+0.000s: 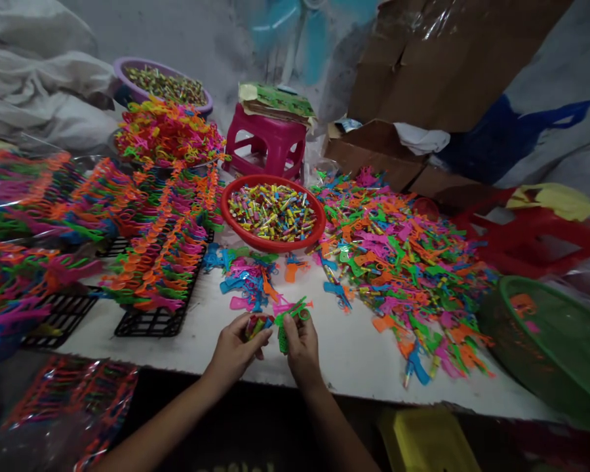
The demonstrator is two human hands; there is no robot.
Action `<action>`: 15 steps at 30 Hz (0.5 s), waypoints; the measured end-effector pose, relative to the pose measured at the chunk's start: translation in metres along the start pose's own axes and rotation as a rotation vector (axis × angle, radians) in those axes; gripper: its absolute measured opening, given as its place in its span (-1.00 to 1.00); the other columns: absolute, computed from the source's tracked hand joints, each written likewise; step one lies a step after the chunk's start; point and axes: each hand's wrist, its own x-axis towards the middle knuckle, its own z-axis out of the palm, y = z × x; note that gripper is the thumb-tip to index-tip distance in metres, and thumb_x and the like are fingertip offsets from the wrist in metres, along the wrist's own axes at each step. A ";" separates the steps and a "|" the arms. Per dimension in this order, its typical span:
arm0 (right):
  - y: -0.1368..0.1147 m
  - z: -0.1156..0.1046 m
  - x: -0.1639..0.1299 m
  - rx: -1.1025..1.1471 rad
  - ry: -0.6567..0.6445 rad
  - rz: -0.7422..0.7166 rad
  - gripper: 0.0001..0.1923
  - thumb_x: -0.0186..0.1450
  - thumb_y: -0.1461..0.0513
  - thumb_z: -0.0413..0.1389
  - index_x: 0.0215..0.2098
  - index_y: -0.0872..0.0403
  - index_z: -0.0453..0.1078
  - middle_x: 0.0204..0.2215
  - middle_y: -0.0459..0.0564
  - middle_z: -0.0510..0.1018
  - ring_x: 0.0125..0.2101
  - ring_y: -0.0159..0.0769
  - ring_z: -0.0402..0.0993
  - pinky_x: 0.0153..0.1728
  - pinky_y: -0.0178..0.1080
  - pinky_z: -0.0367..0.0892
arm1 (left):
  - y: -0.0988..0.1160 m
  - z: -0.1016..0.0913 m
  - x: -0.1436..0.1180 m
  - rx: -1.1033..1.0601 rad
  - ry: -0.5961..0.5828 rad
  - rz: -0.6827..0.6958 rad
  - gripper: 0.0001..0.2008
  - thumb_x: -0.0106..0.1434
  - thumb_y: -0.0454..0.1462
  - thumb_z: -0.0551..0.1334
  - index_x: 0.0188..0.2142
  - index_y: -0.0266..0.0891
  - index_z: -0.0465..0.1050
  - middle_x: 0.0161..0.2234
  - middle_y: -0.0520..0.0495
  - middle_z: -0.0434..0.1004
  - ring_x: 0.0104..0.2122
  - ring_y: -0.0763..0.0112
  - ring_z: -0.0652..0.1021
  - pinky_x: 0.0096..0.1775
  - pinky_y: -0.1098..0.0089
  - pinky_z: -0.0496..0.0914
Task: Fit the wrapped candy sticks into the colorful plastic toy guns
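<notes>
My left hand is closed around several small tubes with coloured wrappers, held just above the front of the table. Close beside it, my right hand grips a green plastic toy gun by its handle, the barrel towards the left hand. Whether a tube touches the gun's barrel I cannot tell. Just beyond the hands lies a small pile of loose toy guns in blue, pink, orange and green. Behind that pile stands a red basin full of similar wrapped tubes.
A large heap of toy guns spreads over the right side, near a green basket. Black racks with rows of coloured plastic pieces stand left. Behind are a pink stool, a purple basin and cardboard boxes.
</notes>
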 end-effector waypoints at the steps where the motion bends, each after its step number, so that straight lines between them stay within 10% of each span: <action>1: 0.001 0.001 0.000 -0.009 0.016 -0.013 -0.76 0.20 0.06 -0.02 -0.45 0.06 0.12 -0.62 -0.22 0.16 -0.64 -0.50 0.09 -0.65 -0.43 0.08 | -0.001 -0.001 0.000 0.023 -0.006 0.025 -0.73 0.01 -0.17 0.25 -0.32 -0.30 0.42 -0.50 0.03 0.31 -0.55 0.48 0.39 -0.63 0.50 0.36; 10: 0.013 0.006 -0.009 -0.062 0.101 -0.043 -0.75 0.18 0.05 -0.02 -0.47 0.06 0.17 -0.64 -0.20 0.22 -0.62 -0.47 0.15 -0.61 -0.39 0.16 | -0.001 -0.007 0.001 0.229 -0.195 0.162 -0.82 0.07 -0.21 0.21 -0.37 -0.27 0.49 -0.49 0.01 0.27 -0.55 0.50 0.37 -0.62 0.53 0.33; 15: -0.017 -0.029 0.045 -0.020 0.070 0.010 -0.69 -0.04 0.08 0.20 -0.60 0.08 0.19 -0.74 -0.22 0.23 -0.71 -0.47 0.15 -0.71 -0.39 0.12 | -0.018 -0.001 0.016 -0.086 -0.137 -0.117 -0.68 -0.06 -0.19 0.31 -0.28 -0.29 0.43 -0.46 0.01 0.38 -0.50 0.43 0.45 -0.53 0.46 0.38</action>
